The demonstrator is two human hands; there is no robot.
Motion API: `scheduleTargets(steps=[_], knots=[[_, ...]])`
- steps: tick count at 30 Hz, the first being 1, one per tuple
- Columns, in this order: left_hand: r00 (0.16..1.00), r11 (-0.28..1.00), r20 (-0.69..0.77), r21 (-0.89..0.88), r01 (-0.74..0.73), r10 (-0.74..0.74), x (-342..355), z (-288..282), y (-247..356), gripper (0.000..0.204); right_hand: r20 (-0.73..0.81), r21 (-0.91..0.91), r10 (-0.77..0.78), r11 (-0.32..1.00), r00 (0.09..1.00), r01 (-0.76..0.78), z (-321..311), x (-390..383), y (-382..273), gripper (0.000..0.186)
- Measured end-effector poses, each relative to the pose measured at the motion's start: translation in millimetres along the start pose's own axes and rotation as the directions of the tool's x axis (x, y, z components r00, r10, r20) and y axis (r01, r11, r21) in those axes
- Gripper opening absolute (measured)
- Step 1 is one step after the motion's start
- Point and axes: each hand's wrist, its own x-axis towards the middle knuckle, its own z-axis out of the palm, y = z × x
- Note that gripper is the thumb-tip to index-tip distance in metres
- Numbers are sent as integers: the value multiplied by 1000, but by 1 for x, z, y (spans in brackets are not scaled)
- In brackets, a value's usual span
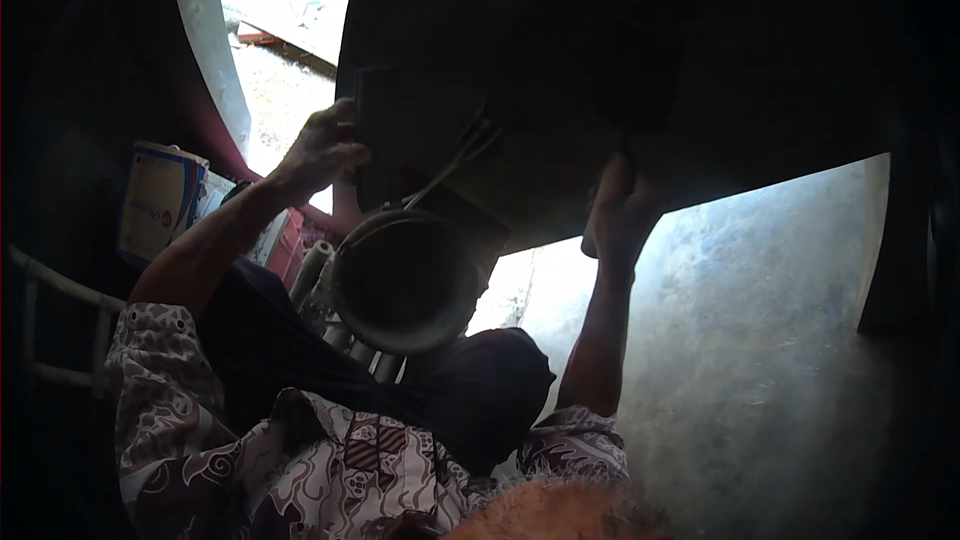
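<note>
Beyond the pail (400, 345), and reaching far to its right, stands the large dark panel (600, 60) at which you have both hands. Your left hand (325, 145), beyond the pail and slightly to its left, is at the panel's left edge, with the fingers bent and the thumb a little apart. Your right hand (625, 195), to the right of the pail, is closed in at the lower edge. It is too dark for me to tell whether either hand really pinches the panel.

Just beyond the pail's rim, thin rods (445, 165) lean up before the panel. If your hold is uneven or one hand slips, the panel could, I think, tilt toward the pail and knock these rods. The deep shadow could also cause you to misjudge the edge.

Well to the left of the pail is a cardboard box (160, 200), brown with blue and red printing; no writing on it is clear enough to read. On the panel and the pail I see no label.
</note>
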Motion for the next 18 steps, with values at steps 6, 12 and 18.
scheduleTargets(steps=[6,12,18], knots=[[1000,999,-8,31,22,-22,-6,0,14,59,109,-109,114,989,987,-102,36,-65,61,29],[998,998,-33,42,55,-54,-6,2,16,60,137,-183,-5,983,991,30,61,-126,122,23],[992,990,-17,-75,123,-124,-12,0,10,66,206,151,169,968,964,-202,26,-137,82,29]])
